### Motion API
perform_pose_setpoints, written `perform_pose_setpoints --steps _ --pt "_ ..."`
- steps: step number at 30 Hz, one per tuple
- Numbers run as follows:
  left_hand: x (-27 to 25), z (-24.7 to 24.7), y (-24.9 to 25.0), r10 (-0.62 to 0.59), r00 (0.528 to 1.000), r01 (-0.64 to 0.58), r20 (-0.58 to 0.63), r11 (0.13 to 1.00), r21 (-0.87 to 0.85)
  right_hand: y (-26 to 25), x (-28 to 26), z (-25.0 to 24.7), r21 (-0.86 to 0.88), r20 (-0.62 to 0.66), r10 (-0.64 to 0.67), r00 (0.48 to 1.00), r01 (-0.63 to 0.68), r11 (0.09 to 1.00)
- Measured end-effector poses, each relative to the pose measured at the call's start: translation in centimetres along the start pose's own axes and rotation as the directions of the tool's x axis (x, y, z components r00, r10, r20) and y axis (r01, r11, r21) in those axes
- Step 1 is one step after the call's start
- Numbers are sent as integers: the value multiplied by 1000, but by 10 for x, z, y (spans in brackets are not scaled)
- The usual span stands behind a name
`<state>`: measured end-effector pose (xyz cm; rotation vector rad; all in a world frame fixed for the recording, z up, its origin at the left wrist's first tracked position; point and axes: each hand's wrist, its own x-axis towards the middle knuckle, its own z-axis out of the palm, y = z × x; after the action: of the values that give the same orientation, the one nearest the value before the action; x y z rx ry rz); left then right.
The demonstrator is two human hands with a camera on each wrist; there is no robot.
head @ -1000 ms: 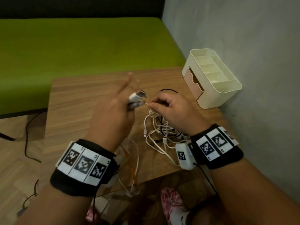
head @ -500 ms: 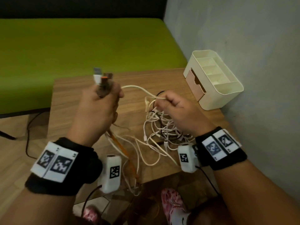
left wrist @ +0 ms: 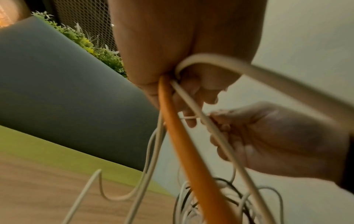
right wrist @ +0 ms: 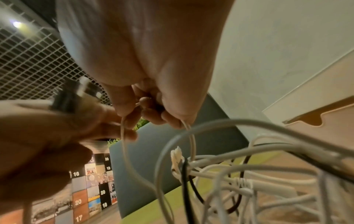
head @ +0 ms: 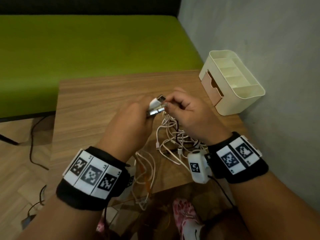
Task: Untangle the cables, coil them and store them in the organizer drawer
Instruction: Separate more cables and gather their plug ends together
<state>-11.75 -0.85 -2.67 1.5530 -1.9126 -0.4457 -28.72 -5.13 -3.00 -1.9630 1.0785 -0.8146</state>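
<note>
A tangle of white and black cables [head: 174,139] lies on the wooden table [head: 97,104] under my hands. My left hand [head: 133,118] grips a bundle of cable ends with USB plugs [head: 158,104] sticking out; an orange cable [left wrist: 184,145] and white cables hang from its fist. My right hand [head: 187,111] pinches a thin white cable [right wrist: 124,136] right beside those plugs. The cream organizer [head: 232,80] with a tan drawer [head: 212,85] stands at the table's far right by the wall, its drawer slightly out.
A green couch [head: 86,49] runs behind the table. A grey wall [head: 259,49] is close on the right. Cable loops [head: 145,187] hang over the table's near edge. A dark cord [head: 32,144] trails on the floor at left.
My left hand, raised and to the left half a second ago, has come back down and right with the plugs, meeting my right hand above the tangle.
</note>
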Motion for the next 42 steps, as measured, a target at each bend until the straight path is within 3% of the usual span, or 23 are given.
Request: perform_pose_setpoints --steps 3,4,5,7,8,10,15,18,22,25,30,32,34,37,38,40,42 --pt "2 -4 -5 -34 999 32 -33 998 -58 0 -2 0 58 16 53 998 -53 997" --pt "1 -7 -6 -61 996 50 -63 987 -156 1 -3 0 68 30 88 996 -90 994" --pt "0 -12 -7 -107 989 69 -98 940 -334 3 -3 -2 60 47 125 991 -128 990" --pt "0 -24 -10 -233 965 80 -123 704 -706 12 -2 -3 -7 85 197 977 -197 980" --pt "1 -30 -12 -278 954 81 -115 605 -792 15 -1 -3 -63 101 217 971 -211 975" --pt "2 -35 -17 -320 943 106 -86 538 -837 20 2 -2 -140 126 216 968 -198 970" --pt "3 -28 -24 -401 915 296 46 589 -752 11 8 -6 15 10 204 979 -204 979" --pt "1 -26 -21 -380 917 336 120 575 -746 1 2 -15 43 -55 181 982 -179 983" --pt "-5 -24 0 -324 920 368 220 524 -768 -18 -24 -22 -116 -100 129 987 -141 983" --pt "-14 -22 27 -210 919 394 333 477 -785 -27 -54 -34 -211 -79 152 985 -166 963" --pt "-37 -18 82 -17 876 432 482 472 -769 -44 -110 -65 -418 -234 71 970 -166 893" --pt "-43 -16 99 -28 891 407 453 492 -770 -53 -134 -74 -453 -203 138 969 -218 864" --pt "-45 -19 109 -96 931 350 353 516 -782 -63 -156 -82 -507 -43 323 945 -300 808" --pt "-47 -29 118 -151 961 276 231 541 -795 -72 -177 -91 -651 198 600 775 -354 672" --pt "-49 -32 121 -162 964 266 212 531 -804 -74 -181 -94 -658 203 616 761 -360 661" --pt "-56 -32 130 -171 963 268 210 499 -824 -82 -183 -98 -600 130 558 819 -383 702" --pt "-65 -30 143 -151 958 286 244 432 -856 -91 -183 -97 -456 64 443 894 -369 810"
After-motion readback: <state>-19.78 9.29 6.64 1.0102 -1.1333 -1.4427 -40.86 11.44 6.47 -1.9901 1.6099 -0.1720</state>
